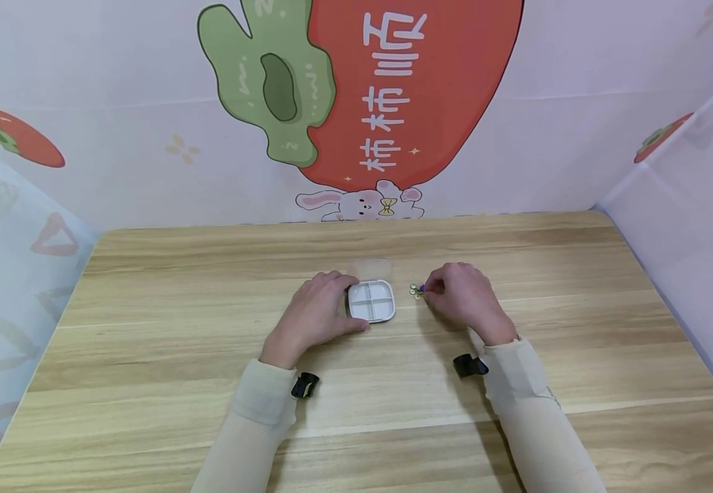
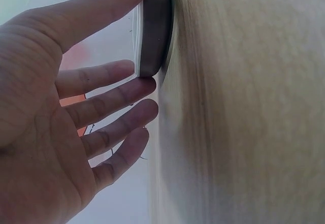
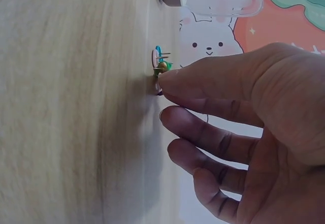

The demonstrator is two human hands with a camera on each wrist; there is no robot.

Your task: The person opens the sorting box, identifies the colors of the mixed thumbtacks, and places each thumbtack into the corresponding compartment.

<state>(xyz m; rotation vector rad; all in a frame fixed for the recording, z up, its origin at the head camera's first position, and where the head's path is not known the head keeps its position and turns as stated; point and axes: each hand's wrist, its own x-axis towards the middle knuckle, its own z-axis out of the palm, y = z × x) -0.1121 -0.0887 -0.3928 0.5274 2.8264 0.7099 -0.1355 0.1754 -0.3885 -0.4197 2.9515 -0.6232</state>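
Observation:
A small white box (image 1: 383, 309) with compartments sits on the table, its clear lid (image 1: 371, 268) standing open at the back. My left hand (image 1: 314, 309) holds the box from the left, thumb at the near edge and index finger at the far corner; the other fingers spread loosely in the left wrist view. To the right of the box lies a cluster of small thumbtacks (image 3: 158, 56), coloured discs with thin metal pins pointing up. My right hand (image 1: 462, 294) pinches at the cluster with thumb and index finger, on a tack mostly hidden by the fingertips.
The wood-grain table (image 1: 165, 342) runs back to a printed cloth (image 1: 146, 157) with a large persimmon and a rabbit. Black wrist cameras (image 1: 305, 385) sit at both cuffs.

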